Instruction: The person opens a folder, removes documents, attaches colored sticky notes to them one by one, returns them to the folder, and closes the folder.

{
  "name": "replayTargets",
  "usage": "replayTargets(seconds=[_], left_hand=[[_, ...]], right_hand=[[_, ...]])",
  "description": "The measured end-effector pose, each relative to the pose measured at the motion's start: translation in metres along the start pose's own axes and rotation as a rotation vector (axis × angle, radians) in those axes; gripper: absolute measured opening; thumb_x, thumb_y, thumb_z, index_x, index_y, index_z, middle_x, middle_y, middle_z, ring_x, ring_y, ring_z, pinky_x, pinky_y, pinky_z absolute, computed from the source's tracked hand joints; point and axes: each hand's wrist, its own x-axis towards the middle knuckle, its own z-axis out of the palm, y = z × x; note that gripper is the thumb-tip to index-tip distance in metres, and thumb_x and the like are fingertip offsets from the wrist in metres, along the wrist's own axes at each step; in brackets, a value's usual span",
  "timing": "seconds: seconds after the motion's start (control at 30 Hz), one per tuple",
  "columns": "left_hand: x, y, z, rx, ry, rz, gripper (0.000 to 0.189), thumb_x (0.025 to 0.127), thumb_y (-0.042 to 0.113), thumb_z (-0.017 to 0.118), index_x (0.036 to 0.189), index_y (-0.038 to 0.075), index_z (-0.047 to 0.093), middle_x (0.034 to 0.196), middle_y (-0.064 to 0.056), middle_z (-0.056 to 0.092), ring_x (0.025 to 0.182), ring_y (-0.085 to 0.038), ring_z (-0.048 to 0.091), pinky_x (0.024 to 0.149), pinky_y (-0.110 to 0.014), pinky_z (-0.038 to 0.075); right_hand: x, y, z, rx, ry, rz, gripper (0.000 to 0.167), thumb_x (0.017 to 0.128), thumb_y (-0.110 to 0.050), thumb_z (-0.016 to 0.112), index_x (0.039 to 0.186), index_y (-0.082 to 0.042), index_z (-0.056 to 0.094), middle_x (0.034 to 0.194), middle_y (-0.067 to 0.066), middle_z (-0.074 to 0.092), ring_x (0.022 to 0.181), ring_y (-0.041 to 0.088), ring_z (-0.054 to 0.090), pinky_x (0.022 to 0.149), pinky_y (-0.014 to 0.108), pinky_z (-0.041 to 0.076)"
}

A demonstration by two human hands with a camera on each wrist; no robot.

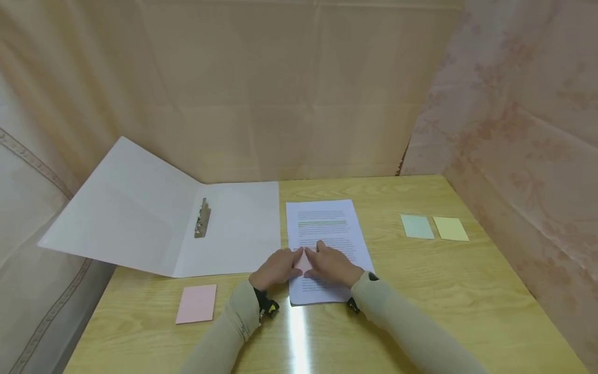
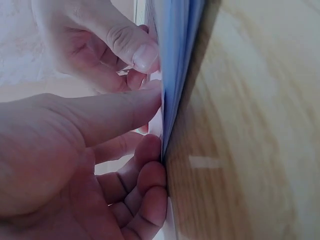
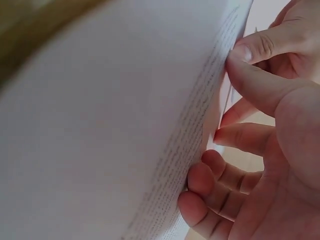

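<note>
two pale sleeves (image 1: 217, 332), nearest, one per forearm; dark wrist device (image 1: 268, 305) below the left cuff.
wood-grain table (image 1: 444, 291), under all items.
pink pad (image 1: 196, 304), square, flat on the table, to the left of the left forearm.
left hand (image 1: 277, 266) and right hand (image 1: 337, 266), close together over the lower half of the page; on each, thumb and forefinger spread apart, tips pressing down, other fingers bent.
pink note (image 1: 304, 263), one piece, on the printed page between the hands, partly covered by their fingers.
printed sheets (image 1: 322, 208), stacked, flat; green-yellow marking across upper lines.
white folder (image 1: 243, 223), opened, just left of the sheets; right side flat, left cover raised at a tilt; metal clip (image 1: 202, 221) near the fold.
green pad (image 1: 417, 227) and yellow pad (image 1: 450, 228), side by side, right of the sheets.
beige cloth (image 1: 289, 93), hanging behind; floral cloth (image 1: 532, 114), at right.
</note>
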Motion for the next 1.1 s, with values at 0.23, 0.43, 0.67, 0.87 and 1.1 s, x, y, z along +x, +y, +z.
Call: replayTargets(seconds=[0.23, 0.43, 0.67, 0.87, 1.1], left_hand=[[-0.001, 0.002, -0.001, 0.01, -0.027, -0.039, 0.064, 0.09, 0.023, 0.068, 0.144, -0.001, 0.043, 0.086, -0.013, 0.061, 0.076, -0.019, 0.05, 0.073, -0.034, 0.044], [0.0, 0.005, -0.001, -0.013, -0.056, -0.085, 0.066, 0.09, 0.023, 0.069, 0.144, -0.003, 0.042, 0.099, -0.018, 0.063, 0.08, -0.02, 0.051, 0.078, -0.035, 0.046], [-0.004, 0.009, -0.002, 0.021, -0.012, -0.116, 0.064, 0.089, 0.022, 0.069, 0.138, -0.01, 0.045, 0.111, -0.025, 0.064, 0.093, -0.027, 0.062, 0.087, -0.041, 0.051], [-0.007, 0.012, 0.001, 0.033, -0.001, -0.177, 0.064, 0.09, 0.025, 0.069, 0.138, -0.01, 0.045, 0.119, -0.026, 0.061, 0.104, -0.034, 0.062, 0.092, -0.043, 0.05], [-0.007, 0.009, 0.0, -0.053, 0.01, -0.154, 0.063, 0.09, 0.023, 0.069, 0.138, -0.009, 0.044, 0.126, -0.026, 0.059, 0.113, -0.037, 0.059, 0.098, -0.046, 0.047]], right_hand=[[-0.003, 0.0, 0.004, 0.077, -0.043, 0.056, 0.071, 0.093, -0.047, 0.06, 0.147, -0.006, 0.041, 0.138, 0.022, 0.056, 0.121, 0.037, 0.059, 0.098, 0.047, 0.048], [-0.004, 0.004, 0.005, 0.079, -0.051, 0.114, 0.074, 0.092, -0.049, 0.06, 0.144, 0.0, 0.041, 0.112, 0.019, 0.07, 0.089, 0.027, 0.07, 0.077, 0.04, 0.055], [-0.006, 0.0, 0.0, 0.067, -0.105, 0.225, 0.082, 0.092, -0.053, 0.057, 0.146, 0.005, 0.036, 0.094, 0.02, 0.071, 0.064, 0.019, 0.059, 0.066, 0.038, 0.052], [-0.006, -0.001, 0.001, 0.078, -0.12, 0.244, 0.085, 0.092, -0.054, 0.057, 0.146, 0.008, 0.034, 0.094, 0.022, 0.07, 0.066, 0.02, 0.061, 0.069, 0.038, 0.053], [-0.002, 0.003, -0.004, 0.095, -0.136, 0.225, 0.08, 0.092, -0.048, 0.06, 0.143, 0.009, 0.036, 0.105, 0.023, 0.069, 0.082, 0.027, 0.066, 0.078, 0.043, 0.054]])
